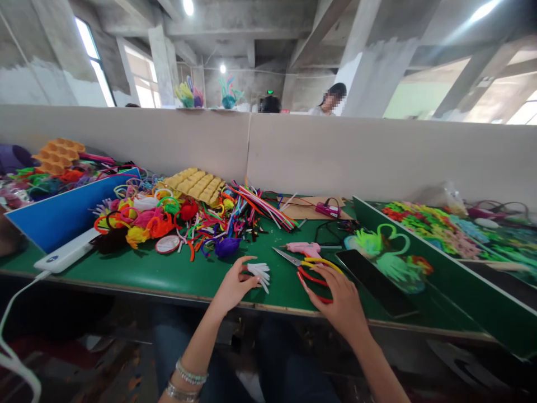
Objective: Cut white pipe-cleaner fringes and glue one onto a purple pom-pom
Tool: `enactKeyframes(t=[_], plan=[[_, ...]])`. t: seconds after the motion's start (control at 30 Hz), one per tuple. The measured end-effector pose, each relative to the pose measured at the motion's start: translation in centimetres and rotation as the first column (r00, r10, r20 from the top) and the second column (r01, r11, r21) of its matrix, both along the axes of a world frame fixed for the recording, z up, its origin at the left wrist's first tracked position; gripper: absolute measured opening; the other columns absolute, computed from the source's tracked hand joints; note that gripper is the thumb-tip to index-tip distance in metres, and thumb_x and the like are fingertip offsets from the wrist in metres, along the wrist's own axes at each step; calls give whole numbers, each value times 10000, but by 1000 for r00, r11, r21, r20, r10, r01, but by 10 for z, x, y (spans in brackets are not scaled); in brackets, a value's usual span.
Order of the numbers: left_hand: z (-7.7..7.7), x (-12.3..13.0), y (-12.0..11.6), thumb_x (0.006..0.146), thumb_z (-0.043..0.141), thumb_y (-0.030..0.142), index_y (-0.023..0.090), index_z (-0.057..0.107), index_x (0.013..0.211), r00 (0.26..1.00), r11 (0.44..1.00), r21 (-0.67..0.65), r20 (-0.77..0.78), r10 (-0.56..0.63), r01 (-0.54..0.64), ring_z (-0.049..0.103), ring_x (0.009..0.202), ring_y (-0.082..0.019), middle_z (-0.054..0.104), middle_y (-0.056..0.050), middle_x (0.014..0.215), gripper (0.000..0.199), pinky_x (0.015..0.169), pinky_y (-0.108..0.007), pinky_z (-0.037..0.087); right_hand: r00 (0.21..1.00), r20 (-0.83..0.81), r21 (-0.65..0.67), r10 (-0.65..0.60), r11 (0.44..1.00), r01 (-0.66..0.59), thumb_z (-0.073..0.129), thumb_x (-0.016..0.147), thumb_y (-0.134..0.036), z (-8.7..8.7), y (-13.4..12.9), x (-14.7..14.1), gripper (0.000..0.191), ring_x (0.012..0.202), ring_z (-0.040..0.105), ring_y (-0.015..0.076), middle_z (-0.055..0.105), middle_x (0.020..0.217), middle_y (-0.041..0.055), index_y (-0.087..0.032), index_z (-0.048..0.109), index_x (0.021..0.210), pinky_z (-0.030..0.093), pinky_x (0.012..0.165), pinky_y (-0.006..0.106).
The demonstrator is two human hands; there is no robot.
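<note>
Near the table's front edge, my left hand (pixel 235 284) has its fingers closed round a bundle of short white stems (pixel 260 275). To its right, my right hand (pixel 339 296) rests over the red and yellow handles of the scissors (pixel 289 257), whose blades point to the upper left. Its fingers are curled at the handles, and the scissors lie on the green table (pixel 159 272). Just behind them is a pink glue gun (pixel 302 248). A purple bundle (pixel 227 247) sits behind my left hand.
Colourful stems and bundles (pixel 146 218) pile up at left, by a white power strip (pixel 67 252) and blue divider (pixel 84 201). On the right are a black phone (pixel 375 282), green fluffy pieces (pixel 396 266) and a green divider (pixel 444 268). A person (pixel 331 101) is beyond the partition (pixel 319 157).
</note>
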State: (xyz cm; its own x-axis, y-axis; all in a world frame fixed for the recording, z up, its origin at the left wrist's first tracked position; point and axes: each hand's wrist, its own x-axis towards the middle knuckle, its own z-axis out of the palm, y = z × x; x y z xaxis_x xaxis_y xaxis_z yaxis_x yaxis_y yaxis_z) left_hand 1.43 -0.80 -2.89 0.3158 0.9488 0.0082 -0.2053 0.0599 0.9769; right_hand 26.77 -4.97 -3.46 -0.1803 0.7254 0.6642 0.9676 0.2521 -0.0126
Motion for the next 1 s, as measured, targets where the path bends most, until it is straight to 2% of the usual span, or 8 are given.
enactKeyframes(t=[0.13,0.23,0.33,0.4,0.63,0.8,0.9,1.0], plan=[[0,1,2,650,607,247,199,415,1105,982,992,121,-183,43,-21,583,738,-131,536,-72,999,496,635,-247,482,999,24,35,30,999,-31,517,686,-386,-4,1,4,356,976,517,226,573,1023,80,-196,546,985,396,803,361],[1,2,7,666,575,252,215,448,1095,920,973,227,-375,115,-29,538,664,-112,501,-76,1045,449,537,-222,452,997,41,54,63,996,-65,538,667,-362,-6,0,9,341,923,539,220,595,947,74,-191,560,962,408,797,366],[3,2,12,713,515,264,246,495,1059,830,932,361,-532,170,40,466,520,-75,506,-48,1028,347,576,-257,434,991,70,55,117,991,-121,555,650,-314,-6,-3,10,338,877,551,203,598,891,70,-189,562,964,433,778,353],[4,3,13,747,464,270,260,522,1025,801,910,403,-573,172,93,459,501,-79,511,-41,1034,285,585,-266,425,984,102,63,144,987,-151,566,636,-292,-4,-5,10,355,845,558,196,594,871,72,-187,557,975,451,752,342],[4,1,12,778,408,282,307,527,1041,772,904,390,-625,118,178,522,566,-113,479,-35,1147,289,620,-284,433,974,181,82,134,985,-151,590,600,-258,-4,-6,10,400,756,564,175,592,821,67,-186,546,991,478,679,316],[6,-3,11,772,431,298,288,491,1078,823,937,319,-563,69,140,539,602,-117,485,-43,1133,312,653,-288,449,982,153,55,107,992,-117,561,625,-290,-5,-8,11,352,764,564,171,601,801,58,-202,587,965,477,694,311],[7,-4,10,767,441,348,268,541,1010,847,945,299,-530,46,136,547,628,-113,471,-47,1148,275,561,-252,457,984,147,54,105,992,-114,551,634,-295,-5,-9,10,336,766,563,171,601,798,61,-189,590,951,476,696,311],[8,-4,7,772,435,346,255,550,995,855,933,346,-509,102,95,542,637,-101,476,-42,1133,267,525,-227,459,980,151,52,132,989,-141,550,640,-274,-4,-10,7,333,766,561,171,597,820,60,-173,570,957,476,695,320]])
